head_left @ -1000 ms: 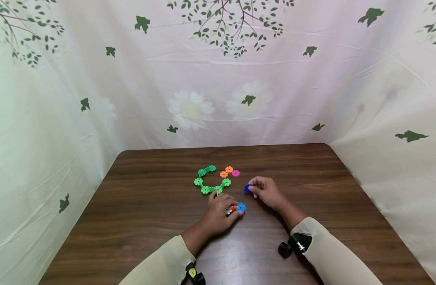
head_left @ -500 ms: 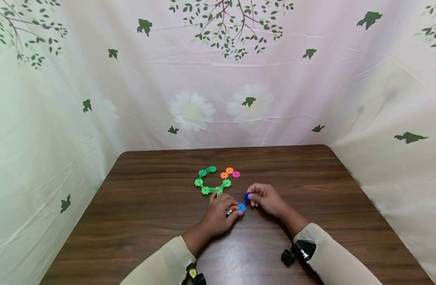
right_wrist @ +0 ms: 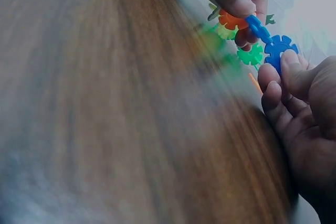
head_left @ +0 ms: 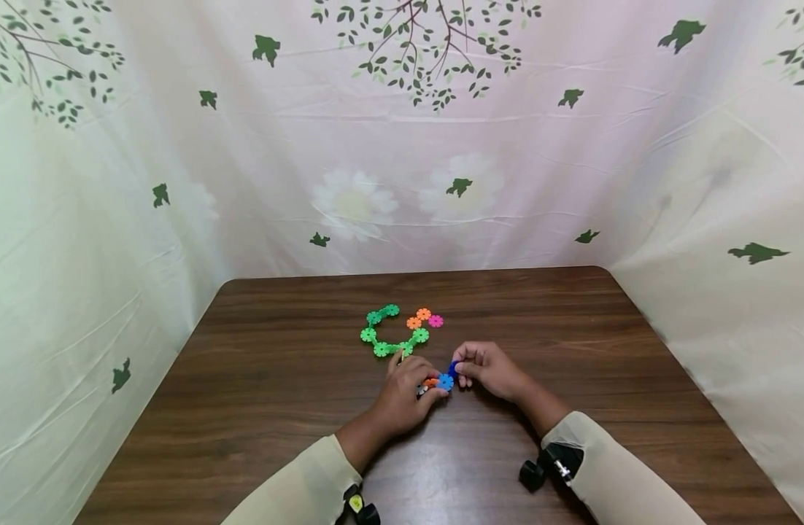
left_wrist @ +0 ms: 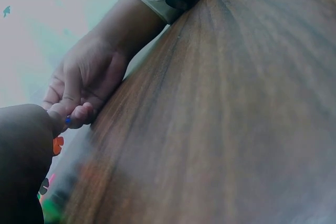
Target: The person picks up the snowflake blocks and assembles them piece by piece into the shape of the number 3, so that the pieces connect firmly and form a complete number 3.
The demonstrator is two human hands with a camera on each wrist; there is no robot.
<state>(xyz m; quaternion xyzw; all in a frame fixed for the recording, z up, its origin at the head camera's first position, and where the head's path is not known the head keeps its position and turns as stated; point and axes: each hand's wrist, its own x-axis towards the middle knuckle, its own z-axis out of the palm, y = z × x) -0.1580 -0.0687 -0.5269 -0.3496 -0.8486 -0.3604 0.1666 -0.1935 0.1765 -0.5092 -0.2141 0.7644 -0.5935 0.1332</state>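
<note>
Between the thumb and fingers of my left hand is a light blue flower-shaped interlocking disc. It adjoins an orange disc, and a whitish piece shows under the palm. My right hand pinches a dark blue disc by its edge. In the right wrist view the two blue discs meet rim to rim; whether their slots interlock I cannot tell. A curved chain of green discs lies beyond my left hand, whose fingers partly cover its near end.
Two orange discs and a pink disc lie just right of the green chain. Everything rests on a dark wooden table. A patterned white cloth hangs around its far side and flanks.
My right hand has come nearer and slightly left, bringing the dark blue disc to the light blue one. My left hand stays in place; the green chain has shifted very slightly.
</note>
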